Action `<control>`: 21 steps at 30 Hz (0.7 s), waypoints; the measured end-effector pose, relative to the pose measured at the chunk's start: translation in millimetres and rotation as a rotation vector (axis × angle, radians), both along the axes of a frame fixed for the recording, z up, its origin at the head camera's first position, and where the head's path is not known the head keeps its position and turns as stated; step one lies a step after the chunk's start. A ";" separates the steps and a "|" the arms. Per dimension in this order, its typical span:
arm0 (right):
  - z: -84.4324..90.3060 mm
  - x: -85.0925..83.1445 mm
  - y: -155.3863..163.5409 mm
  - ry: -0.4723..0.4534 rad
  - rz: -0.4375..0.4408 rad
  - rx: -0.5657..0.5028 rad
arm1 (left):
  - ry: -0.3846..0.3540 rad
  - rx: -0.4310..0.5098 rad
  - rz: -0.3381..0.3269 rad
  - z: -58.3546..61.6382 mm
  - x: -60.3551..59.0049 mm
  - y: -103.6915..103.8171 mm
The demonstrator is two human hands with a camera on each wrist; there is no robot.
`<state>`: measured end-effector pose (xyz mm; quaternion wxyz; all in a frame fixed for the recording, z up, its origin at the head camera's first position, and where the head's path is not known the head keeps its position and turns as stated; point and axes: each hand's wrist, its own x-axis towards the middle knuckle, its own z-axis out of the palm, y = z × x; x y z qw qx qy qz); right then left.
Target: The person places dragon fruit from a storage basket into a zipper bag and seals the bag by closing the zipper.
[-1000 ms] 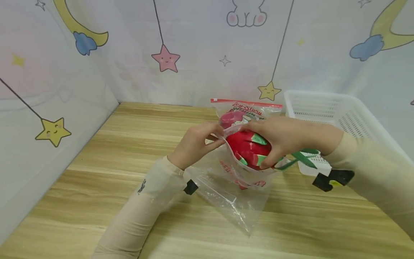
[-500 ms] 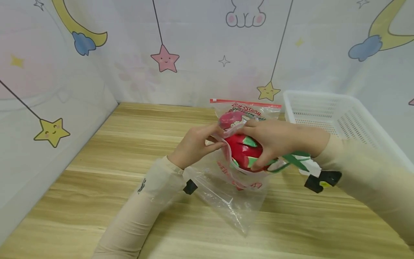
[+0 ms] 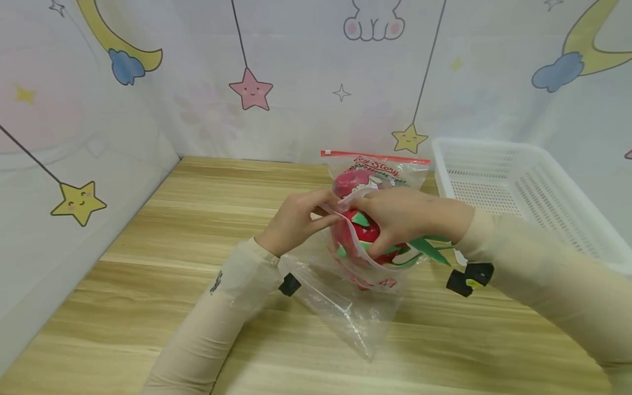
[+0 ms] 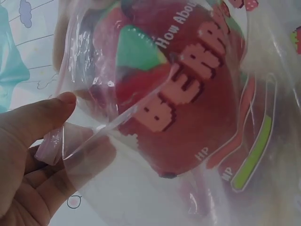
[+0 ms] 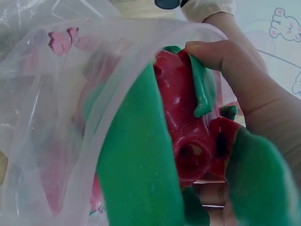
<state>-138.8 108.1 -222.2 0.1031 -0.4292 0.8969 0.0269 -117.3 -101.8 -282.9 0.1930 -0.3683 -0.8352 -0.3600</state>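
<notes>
A red toy dragon fruit (image 3: 366, 232) with green leaf-like scales sits partly inside the mouth of a clear zip bag (image 3: 348, 315). My right hand (image 3: 415, 215) grips the fruit, with the thumb on its near side. In the right wrist view, long green scales (image 5: 138, 155) stick out past the bag's rim. My left hand (image 3: 298, 220) pinches the bag's edge between thumb and fingers. Pink "BERRY"-like lettering on the bag crosses the fruit (image 4: 188, 127) in the left wrist view. The right fingertips on the fruit's far side are largely hidden.
Behind the hands stands another clear bag (image 3: 377, 164) with a red slider closure and a pinkish-red item inside. A white perforated basket (image 3: 535, 159) is at the right. Wooden tabletop (image 3: 163, 263) lies beneath, bordered by a cartoon-printed backdrop (image 3: 296, 55).
My right hand has moved left, pushing the dragon fruit deeper into the bag, and the bag's rim now covers more of it. My left hand stays at the bag's edge.
</notes>
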 end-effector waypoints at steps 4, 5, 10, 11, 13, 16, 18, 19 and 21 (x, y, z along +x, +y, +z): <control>-1.2 0.2 -1.6 0.003 0.018 -0.010 | 0.002 0.034 -0.011 -1.1 -0.6 -0.6; -1.8 -0.2 -1.7 -0.004 0.021 -0.016 | 0.003 0.039 -0.013 -1.2 -0.5 -0.7; -5.5 -2.0 -2.0 -0.053 0.029 -0.051 | -0.005 0.050 -0.012 -2.1 -0.6 -1.6; -6.5 -2.0 -2.5 -0.060 0.030 -0.055 | -0.011 0.050 -0.012 -2.6 -1.0 -2.1; -8.6 -2.3 -3.9 -0.066 0.039 -0.054 | -0.017 0.048 -0.010 -3.0 -1.6 -3.0; -10.6 -2.2 -7.7 -0.079 0.062 -0.033 | -0.021 0.040 -0.004 -3.7 -2.5 -4.4; -12.4 -2.6 -10.0 -0.088 0.081 -0.013 | -0.020 0.042 -0.006 -4.4 -2.8 -4.8; -13.4 -2.6 -11.2 -0.096 0.088 -0.006 | -0.019 0.042 -0.006 -4.7 -2.7 -4.9; -15.3 -2.5 -12.8 -0.099 0.099 0.003 | -0.018 0.044 -0.011 -5.4 -2.6 -5.1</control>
